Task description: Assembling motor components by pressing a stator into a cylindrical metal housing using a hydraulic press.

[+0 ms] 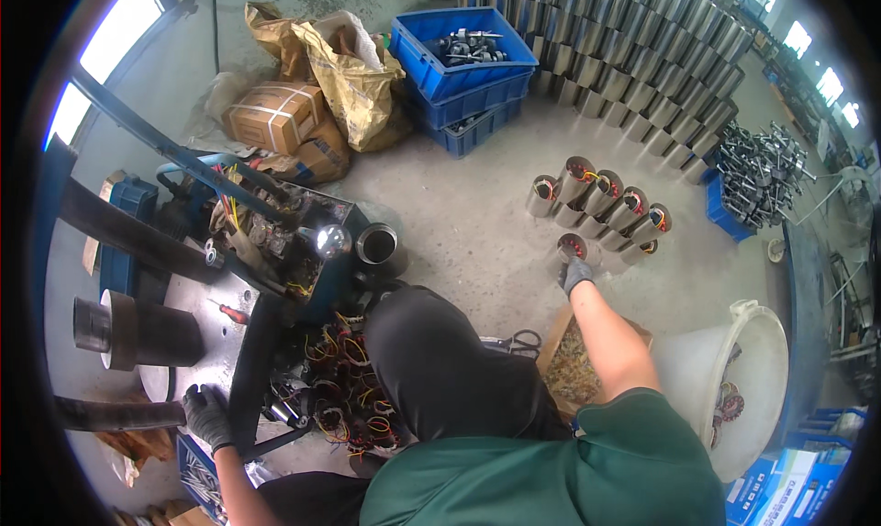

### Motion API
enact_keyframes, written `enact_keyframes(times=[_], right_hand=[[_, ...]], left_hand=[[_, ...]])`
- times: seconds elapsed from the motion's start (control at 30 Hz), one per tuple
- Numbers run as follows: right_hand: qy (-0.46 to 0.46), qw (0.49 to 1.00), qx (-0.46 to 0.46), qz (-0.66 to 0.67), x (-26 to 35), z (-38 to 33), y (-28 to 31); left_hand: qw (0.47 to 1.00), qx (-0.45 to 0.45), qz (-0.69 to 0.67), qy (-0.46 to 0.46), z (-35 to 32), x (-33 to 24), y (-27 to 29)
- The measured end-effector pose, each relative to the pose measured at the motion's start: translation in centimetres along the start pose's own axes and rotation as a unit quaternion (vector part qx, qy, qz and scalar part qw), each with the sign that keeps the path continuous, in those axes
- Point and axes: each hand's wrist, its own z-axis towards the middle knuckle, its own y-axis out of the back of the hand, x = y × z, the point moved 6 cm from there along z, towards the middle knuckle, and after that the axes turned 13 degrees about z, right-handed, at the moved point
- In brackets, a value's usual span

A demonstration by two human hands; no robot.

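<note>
Right hand (575, 274), grey-gloved: grip closed around the top of a metal stator cylinder (570, 248) standing on the concrete floor (477, 223), nearest of a cluster of like cylinders (606, 200). Left hand (206, 416), dark-gloved: fingers curled, resting on the steel worktop (197, 296) edge, holding nothing visible.

Shiny metal stator cylinders (601, 205), glossy blue plastic crates (463, 62), rough matt concrete floor (477, 223)

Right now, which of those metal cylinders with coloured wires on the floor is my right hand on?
The right hand rests on the lone cylinder at the cluster's near edge, closest to you; the others lie beyond it.
</note>
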Motion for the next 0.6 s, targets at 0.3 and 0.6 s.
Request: enact_keyframes(times=[0.3, 0.6], right_hand=[[0.274, 0.844, -0.136, -0.441, 6.8, 20.8, 10.8], [0.074, 0.964, -0.243, 0.073, 7.1, 14.1, 19.4]], left_hand=[[0.964, 0.117, -0.185, -0.150, -0.9, -1.5, -2.7], [0.981, 0.124, -0.147, -0.013, -1.3, -1.7, 2.6]])
